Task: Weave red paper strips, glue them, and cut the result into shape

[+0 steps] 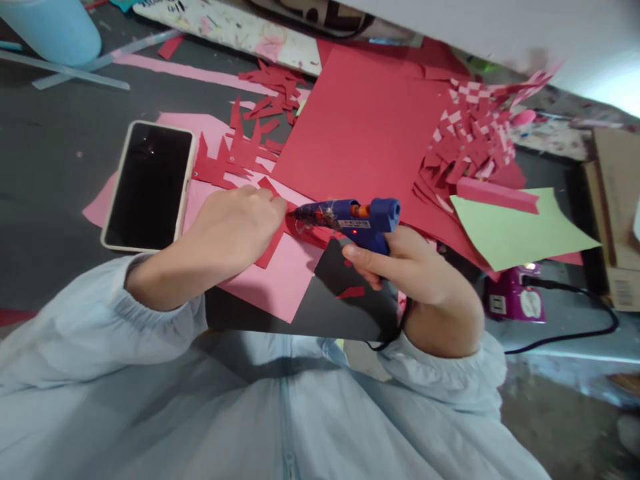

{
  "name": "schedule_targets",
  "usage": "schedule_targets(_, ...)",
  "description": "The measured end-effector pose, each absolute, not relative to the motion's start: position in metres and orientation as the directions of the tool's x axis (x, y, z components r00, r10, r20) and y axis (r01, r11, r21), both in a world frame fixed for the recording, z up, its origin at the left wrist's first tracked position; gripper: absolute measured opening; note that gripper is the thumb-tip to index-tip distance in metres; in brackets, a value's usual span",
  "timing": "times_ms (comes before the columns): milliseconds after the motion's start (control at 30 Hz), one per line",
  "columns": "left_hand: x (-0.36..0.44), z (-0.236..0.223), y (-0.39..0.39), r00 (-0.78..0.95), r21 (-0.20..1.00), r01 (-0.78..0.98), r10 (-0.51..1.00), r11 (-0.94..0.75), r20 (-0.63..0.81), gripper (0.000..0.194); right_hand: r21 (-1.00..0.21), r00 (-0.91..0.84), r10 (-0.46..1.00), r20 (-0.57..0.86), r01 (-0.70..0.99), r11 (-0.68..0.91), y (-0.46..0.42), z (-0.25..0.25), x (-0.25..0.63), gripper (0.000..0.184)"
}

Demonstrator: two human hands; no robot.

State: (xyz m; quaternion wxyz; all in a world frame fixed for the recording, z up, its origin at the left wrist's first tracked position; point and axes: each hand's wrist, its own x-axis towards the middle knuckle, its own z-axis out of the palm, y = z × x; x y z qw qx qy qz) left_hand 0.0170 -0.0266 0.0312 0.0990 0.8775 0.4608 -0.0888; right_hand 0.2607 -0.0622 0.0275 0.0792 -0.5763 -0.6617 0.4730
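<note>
My right hand (400, 263) is wrapped round the handle of a blue hot glue gun (373, 230), with a small red light lit on its side. Its dark nozzle points left and touches or hangs just over a red paper piece beside my left hand (243, 223). The fingers of that hand are curled down on a red paper strip (273, 250), their tips hidden. Under the strip lies a pink paper sheet (287, 283). Just beyond my left hand are red paper cutouts with pointed spikes (237, 150).
A phone (150, 187) lies left of my left hand. Large red sheets (360, 127), woven red-and-pink paper pieces (470, 130) and a green sheet (525, 230) spread toward the right. A purple power box (515, 297) with a black cable sits at right. Clear glue sticks (65, 70) lie far left.
</note>
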Motion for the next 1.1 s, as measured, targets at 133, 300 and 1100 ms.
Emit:
schedule_targets(133,0.0178,0.0317,-0.0268,0.568,0.083,0.819,0.781,-0.568,-0.261,0.029,-0.726,-0.361,0.807,-0.466,0.677,-0.116,-0.0607,0.0271,0.2632,0.068)
schedule_targets(300,0.0184,0.0319,-0.0274,0.54,0.079,0.837,0.795,-0.542,-0.275,0.028,-0.734,-0.356,0.818,-0.451,0.67,-0.112,-0.0609,0.0236,0.2663,0.069)
schedule_targets(1100,0.0214,0.0372,-0.027,0.497,0.074,0.862,0.806,-0.502,-0.32,0.036,-0.754,-0.345,0.832,-0.434,0.645,-0.126,-0.0618,0.0245,0.2611,0.059)
